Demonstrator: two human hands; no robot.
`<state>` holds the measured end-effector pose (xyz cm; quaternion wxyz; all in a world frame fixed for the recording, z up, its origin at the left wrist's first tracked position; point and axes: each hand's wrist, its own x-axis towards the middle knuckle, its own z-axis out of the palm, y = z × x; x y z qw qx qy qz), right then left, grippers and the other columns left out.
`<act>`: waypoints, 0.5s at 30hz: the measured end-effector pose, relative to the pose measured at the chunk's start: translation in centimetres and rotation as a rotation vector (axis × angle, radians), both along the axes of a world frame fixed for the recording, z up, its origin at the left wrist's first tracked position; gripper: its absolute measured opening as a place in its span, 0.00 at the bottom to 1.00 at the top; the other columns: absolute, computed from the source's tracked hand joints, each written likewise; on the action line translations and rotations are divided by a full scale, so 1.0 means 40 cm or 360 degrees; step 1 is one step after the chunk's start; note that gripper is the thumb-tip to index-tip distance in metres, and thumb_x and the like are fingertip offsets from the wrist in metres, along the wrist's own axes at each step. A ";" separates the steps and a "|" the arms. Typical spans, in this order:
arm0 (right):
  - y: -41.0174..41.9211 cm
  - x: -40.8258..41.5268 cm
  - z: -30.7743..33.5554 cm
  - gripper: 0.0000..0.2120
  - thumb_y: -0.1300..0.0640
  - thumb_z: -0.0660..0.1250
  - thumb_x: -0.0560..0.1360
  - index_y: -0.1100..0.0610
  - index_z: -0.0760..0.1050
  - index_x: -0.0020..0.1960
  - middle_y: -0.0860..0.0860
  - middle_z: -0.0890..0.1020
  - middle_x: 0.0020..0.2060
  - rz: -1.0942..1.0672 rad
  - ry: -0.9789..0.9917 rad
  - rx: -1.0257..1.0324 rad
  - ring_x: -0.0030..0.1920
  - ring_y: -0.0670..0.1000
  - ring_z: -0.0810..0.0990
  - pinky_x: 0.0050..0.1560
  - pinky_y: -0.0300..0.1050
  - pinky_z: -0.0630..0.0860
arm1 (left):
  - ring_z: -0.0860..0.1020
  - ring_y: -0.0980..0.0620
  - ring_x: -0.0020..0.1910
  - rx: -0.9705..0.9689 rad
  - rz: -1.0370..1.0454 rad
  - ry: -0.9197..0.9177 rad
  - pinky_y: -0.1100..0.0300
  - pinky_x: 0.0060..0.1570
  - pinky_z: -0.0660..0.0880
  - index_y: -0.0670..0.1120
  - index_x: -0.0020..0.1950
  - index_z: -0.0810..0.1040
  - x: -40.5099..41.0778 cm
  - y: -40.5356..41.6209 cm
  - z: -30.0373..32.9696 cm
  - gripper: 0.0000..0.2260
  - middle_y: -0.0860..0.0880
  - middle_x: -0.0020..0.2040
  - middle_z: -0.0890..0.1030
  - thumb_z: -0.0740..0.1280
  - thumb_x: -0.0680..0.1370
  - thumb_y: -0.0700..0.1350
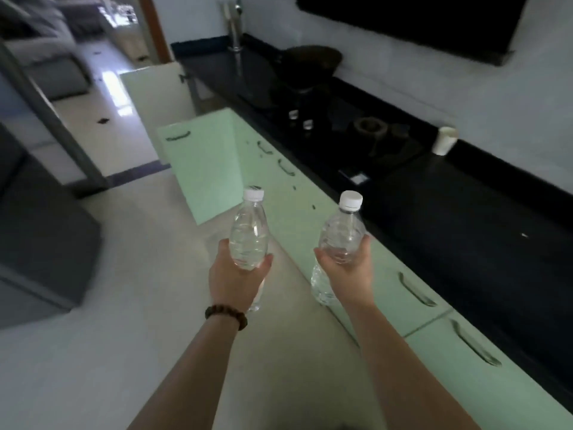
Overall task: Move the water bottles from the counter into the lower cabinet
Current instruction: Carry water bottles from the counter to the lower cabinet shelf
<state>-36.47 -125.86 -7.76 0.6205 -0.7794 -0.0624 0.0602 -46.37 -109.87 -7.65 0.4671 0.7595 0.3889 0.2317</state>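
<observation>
I hold two clear water bottles with white caps out in front of me, above the floor. My left hand (237, 274) grips the left bottle (249, 232) round its middle, and my right hand (348, 263) grips the right bottle (342, 232) the same way. Both bottles stand roughly upright, and their lower halves are partly hidden behind my hands. Ahead of the left bottle, a green lower cabinet door (201, 162) stands swung open into the room. The black counter (449, 212) runs along my right side. The cabinet's inside is hidden by the door.
Closed green cabinet fronts (418, 305) with metal handles line the right. On the counter stand a white cup (445, 141), a dark stove with a wok (310, 65) and a tap (235, 29). A second pale door (158, 94) hangs open farther back. Grey furniture (40, 237) stands left.
</observation>
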 end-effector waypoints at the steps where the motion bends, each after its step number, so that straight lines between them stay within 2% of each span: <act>1: 0.057 -0.004 -0.001 0.24 0.54 0.77 0.63 0.50 0.68 0.54 0.50 0.81 0.48 0.0069 0.0000 -0.0015 0.47 0.51 0.82 0.51 0.55 0.79 | 0.79 0.49 0.38 -0.0012 0.0086 0.0001 0.59 0.38 0.72 0.49 0.48 0.70 -0.024 0.047 -0.004 0.19 0.53 0.38 0.80 0.77 0.67 0.52; 4: 0.208 -0.011 -0.006 0.25 0.52 0.77 0.62 0.50 0.68 0.53 0.48 0.81 0.47 0.0211 -0.0013 -0.0053 0.47 0.52 0.81 0.51 0.55 0.78 | 0.78 0.52 0.38 -0.0065 0.0314 -0.0020 0.61 0.35 0.69 0.50 0.48 0.71 -0.082 0.164 -0.021 0.19 0.54 0.38 0.80 0.77 0.67 0.52; 7: 0.341 -0.001 -0.025 0.26 0.54 0.78 0.63 0.51 0.68 0.56 0.49 0.80 0.47 0.0358 -0.0017 -0.0086 0.47 0.51 0.81 0.51 0.52 0.78 | 0.77 0.57 0.36 -0.0062 0.0456 -0.0032 0.67 0.32 0.66 0.49 0.49 0.71 -0.109 0.268 -0.043 0.19 0.55 0.38 0.79 0.77 0.67 0.51; 9: 0.425 0.020 -0.047 0.27 0.55 0.78 0.64 0.54 0.67 0.57 0.49 0.79 0.47 0.0449 -0.0035 -0.0103 0.47 0.50 0.80 0.48 0.47 0.77 | 0.75 0.61 0.36 -0.0059 0.0511 -0.0020 0.69 0.31 0.65 0.49 0.49 0.70 -0.108 0.336 -0.058 0.19 0.56 0.38 0.78 0.77 0.68 0.50; 12: 0.564 0.080 -0.087 0.27 0.56 0.78 0.65 0.55 0.65 0.55 0.45 0.76 0.43 0.0549 -0.0108 -0.0131 0.42 0.45 0.78 0.41 0.34 0.73 | 0.74 0.65 0.36 -0.0035 0.0578 -0.0015 0.73 0.29 0.64 0.48 0.49 0.70 -0.073 0.448 -0.078 0.19 0.58 0.37 0.77 0.77 0.68 0.50; 14: 0.667 0.140 -0.107 0.27 0.56 0.79 0.65 0.55 0.64 0.53 0.43 0.74 0.41 0.0594 -0.0132 -0.0139 0.40 0.40 0.75 0.36 0.26 0.70 | 0.75 0.64 0.36 -0.0026 0.0611 -0.0021 0.73 0.29 0.66 0.48 0.49 0.71 -0.023 0.537 -0.085 0.18 0.57 0.37 0.78 0.77 0.68 0.50; 15: 0.719 0.174 -0.112 0.28 0.55 0.79 0.64 0.55 0.64 0.54 0.43 0.75 0.41 0.0620 -0.0140 -0.0133 0.40 0.41 0.75 0.36 0.24 0.69 | 0.76 0.61 0.36 -0.0025 0.0627 -0.0019 0.71 0.30 0.67 0.48 0.48 0.71 0.007 0.584 -0.087 0.18 0.55 0.37 0.79 0.77 0.68 0.50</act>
